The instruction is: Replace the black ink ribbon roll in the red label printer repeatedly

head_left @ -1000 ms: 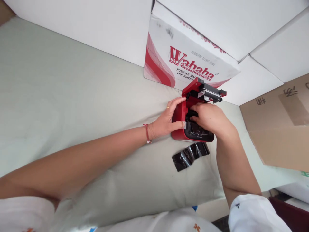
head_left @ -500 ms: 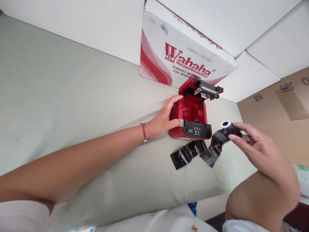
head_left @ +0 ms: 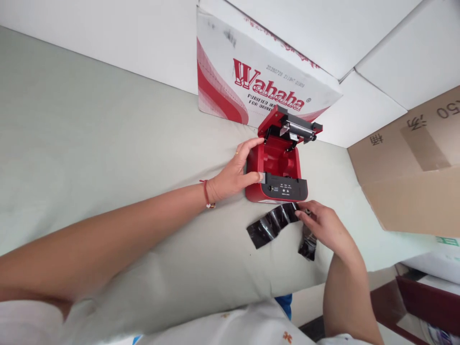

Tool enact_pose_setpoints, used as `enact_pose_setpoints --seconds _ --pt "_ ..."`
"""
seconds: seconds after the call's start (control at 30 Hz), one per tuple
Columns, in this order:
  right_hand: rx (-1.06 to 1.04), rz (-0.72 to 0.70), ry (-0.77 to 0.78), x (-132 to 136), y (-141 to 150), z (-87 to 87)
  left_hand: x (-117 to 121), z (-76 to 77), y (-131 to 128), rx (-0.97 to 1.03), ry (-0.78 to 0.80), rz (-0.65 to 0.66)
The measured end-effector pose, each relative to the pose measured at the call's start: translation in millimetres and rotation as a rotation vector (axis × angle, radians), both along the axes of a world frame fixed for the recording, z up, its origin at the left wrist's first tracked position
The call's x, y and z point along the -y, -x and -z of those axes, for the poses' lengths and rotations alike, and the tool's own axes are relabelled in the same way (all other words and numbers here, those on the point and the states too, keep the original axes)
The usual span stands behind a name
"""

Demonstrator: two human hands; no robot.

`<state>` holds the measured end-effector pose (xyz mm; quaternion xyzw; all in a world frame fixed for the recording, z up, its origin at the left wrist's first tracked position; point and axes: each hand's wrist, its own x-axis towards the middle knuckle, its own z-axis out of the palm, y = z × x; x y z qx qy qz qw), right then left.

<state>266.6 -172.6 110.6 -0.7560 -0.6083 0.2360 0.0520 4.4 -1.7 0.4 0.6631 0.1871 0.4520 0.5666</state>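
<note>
A red and black label printer (head_left: pixel 276 165) stands on the pale green cloth with its lid (head_left: pixel 293 125) raised and its red inner bay exposed. My left hand (head_left: pixel 237 170) grips its left side, thumb on the front panel's corner and fingers near the hinge. Just in front of the printer, my right hand (head_left: pixel 323 225) is closed, thumb and forefinger pinching the right end of a shiny black ribbon strip (head_left: pixel 271 225). Another crumpled black ribbon piece (head_left: pixel 308 245) hangs below that hand. The roll with the white core is mostly hidden behind the fingers.
A white and red Wahaha water carton (head_left: pixel 223 91) stands right behind the printer. White boxes or panels (head_left: pixel 381 100) line the back. A brown cardboard box (head_left: pixel 402 191) sits at the right, and a dark red open box (head_left: pixel 424 302) is lower right, beyond the cloth's edge.
My right hand has moved left and down, from holding the ribbon roll up to pinching the black strip on the cloth. My left hand stays on the printer. The view has shifted slightly.
</note>
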Motion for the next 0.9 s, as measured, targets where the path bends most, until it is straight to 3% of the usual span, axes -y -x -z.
enact_pose_setpoints --seconds 0.17,0.5,0.7,0.9 --pt "0.041 -0.005 -0.013 -7.8 17.8 10.0 1.8 -8.0 2.1 -0.018 0.031 0.020" --pt "0.004 -0.098 -0.038 -14.6 8.5 -4.6 2.1 -10.5 1.8 -0.019 0.052 0.023" --pt "0.024 -0.157 -0.119 -16.8 16.4 4.9 -0.3 -9.0 2.0 0.004 0.031 0.030" --pt "0.097 -0.081 -0.114 -12.7 14.2 15.3 0.0 -9.1 1.9 -0.003 0.058 0.034"
